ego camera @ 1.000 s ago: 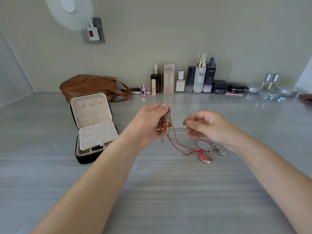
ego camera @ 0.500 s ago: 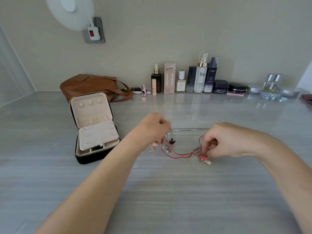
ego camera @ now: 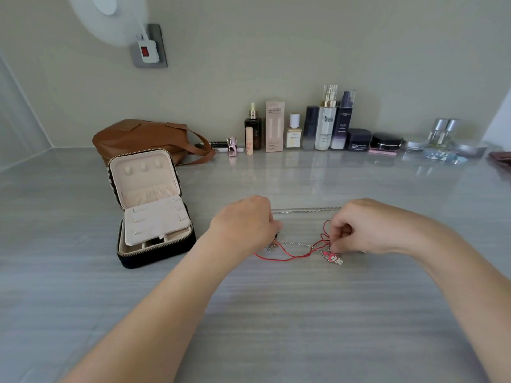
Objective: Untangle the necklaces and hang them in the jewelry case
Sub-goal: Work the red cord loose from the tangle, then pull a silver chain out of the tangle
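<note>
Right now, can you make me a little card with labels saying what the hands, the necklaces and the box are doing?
Left hand: curled over the left end of the necklaces; grip hidden
Right hand: pinches the necklaces beside the pink charm
Necklaces: red cord and silver chain, tangled, lying on the table
Jewelry case: open, left of the hands, nothing hanging inside
Behind: brown bag, row of bottles

Two hands (ego camera: pixel 244 223) (ego camera: pixel 369 226), one jewelry case (ego camera: pixel 154 250), one bag (ego camera: pixel 143 138)
</note>
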Action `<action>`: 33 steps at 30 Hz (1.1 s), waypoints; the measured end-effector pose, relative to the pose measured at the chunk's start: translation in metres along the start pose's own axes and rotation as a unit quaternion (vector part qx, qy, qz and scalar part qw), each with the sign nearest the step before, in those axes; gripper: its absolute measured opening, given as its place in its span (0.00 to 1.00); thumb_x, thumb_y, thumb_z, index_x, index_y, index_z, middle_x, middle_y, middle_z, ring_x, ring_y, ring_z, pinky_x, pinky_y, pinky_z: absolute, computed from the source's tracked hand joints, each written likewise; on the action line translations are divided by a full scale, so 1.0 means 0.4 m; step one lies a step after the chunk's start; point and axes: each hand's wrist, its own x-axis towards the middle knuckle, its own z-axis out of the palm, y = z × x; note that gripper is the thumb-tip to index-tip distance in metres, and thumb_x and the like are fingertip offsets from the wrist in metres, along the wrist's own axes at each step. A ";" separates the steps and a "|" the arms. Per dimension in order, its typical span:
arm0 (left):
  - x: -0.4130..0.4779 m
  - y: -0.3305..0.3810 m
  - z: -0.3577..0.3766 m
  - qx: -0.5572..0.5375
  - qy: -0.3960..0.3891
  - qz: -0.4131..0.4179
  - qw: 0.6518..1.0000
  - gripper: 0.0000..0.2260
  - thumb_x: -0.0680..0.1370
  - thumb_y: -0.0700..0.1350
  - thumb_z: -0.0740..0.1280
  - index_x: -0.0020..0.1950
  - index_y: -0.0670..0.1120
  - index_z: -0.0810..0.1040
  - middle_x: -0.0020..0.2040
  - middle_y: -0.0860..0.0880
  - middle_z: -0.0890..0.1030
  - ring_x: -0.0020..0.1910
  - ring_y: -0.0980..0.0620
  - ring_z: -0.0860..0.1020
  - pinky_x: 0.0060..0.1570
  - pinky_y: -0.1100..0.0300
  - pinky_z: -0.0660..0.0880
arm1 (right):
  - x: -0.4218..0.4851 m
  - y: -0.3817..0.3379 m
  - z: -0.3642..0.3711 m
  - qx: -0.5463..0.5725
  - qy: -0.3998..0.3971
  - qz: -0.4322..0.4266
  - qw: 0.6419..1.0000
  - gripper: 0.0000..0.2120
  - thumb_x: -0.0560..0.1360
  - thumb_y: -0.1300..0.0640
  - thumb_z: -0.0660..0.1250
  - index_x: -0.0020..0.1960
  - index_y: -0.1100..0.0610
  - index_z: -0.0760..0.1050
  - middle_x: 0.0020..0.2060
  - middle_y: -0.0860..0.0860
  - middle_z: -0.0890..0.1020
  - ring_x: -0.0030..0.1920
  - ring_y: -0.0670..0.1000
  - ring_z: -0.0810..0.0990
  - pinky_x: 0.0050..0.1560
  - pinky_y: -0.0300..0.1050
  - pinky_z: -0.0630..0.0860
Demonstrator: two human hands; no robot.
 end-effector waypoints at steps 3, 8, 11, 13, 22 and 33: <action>-0.003 0.006 -0.001 -0.011 0.008 0.020 1.000 0.08 0.76 0.50 0.62 0.49 0.48 0.75 0.55 0.49 0.78 0.56 0.47 0.75 0.49 0.59 0.67 | -0.001 0.001 -0.004 0.026 0.026 0.000 0.999 0.06 0.67 0.49 0.73 0.37 0.47 0.76 0.30 0.43 0.78 0.31 0.42 0.76 0.42 0.46 0.76; -0.005 0.010 -0.004 -0.048 0.004 0.047 0.998 0.07 0.76 0.50 0.62 0.48 0.48 0.76 0.53 0.50 0.79 0.55 0.48 0.75 0.50 0.59 0.68 | -0.010 -0.023 0.003 -0.008 -0.018 0.008 1.000 0.12 0.61 0.44 0.76 0.36 0.48 0.77 0.30 0.42 0.76 0.34 0.42 0.74 0.39 0.42 0.72; -0.006 0.017 -0.009 -0.093 0.008 0.057 0.994 0.07 0.77 0.49 0.62 0.48 0.48 0.77 0.48 0.51 0.79 0.51 0.50 0.76 0.49 0.59 0.70 | -0.011 -0.026 0.005 -0.021 -0.006 0.012 1.000 0.08 0.65 0.47 0.74 0.38 0.49 0.79 0.32 0.43 0.77 0.37 0.45 0.76 0.40 0.43 0.74; -0.007 0.027 -0.009 -0.146 0.004 0.070 0.987 0.07 0.77 0.48 0.63 0.48 0.47 0.78 0.43 0.53 0.77 0.48 0.51 0.77 0.48 0.59 0.72 | -0.014 -0.025 0.004 -0.041 0.015 0.011 0.999 0.05 0.66 0.48 0.70 0.39 0.49 0.80 0.33 0.44 0.79 0.38 0.45 0.77 0.41 0.45 0.75; -0.024 0.064 -0.029 -0.489 -0.100 0.082 0.863 0.10 0.81 0.44 0.56 0.49 0.48 0.77 0.41 0.52 0.81 0.41 0.58 0.79 0.49 0.63 0.72 | -0.040 -0.038 -0.082 0.202 0.114 -0.100 0.968 0.04 0.74 0.58 0.66 0.44 0.50 0.75 0.28 0.46 0.83 0.30 0.44 0.81 0.43 0.44 0.76; -0.034 0.066 -0.045 -0.519 -0.064 0.109 0.845 0.05 0.74 0.41 0.69 0.39 0.50 0.78 0.32 0.55 0.78 0.34 0.60 0.74 0.37 0.68 0.71 | -0.050 -0.063 -0.118 0.117 0.188 -0.128 0.967 0.09 0.74 0.56 0.65 0.36 0.46 0.72 0.30 0.46 0.81 0.34 0.44 0.80 0.42 0.44 0.75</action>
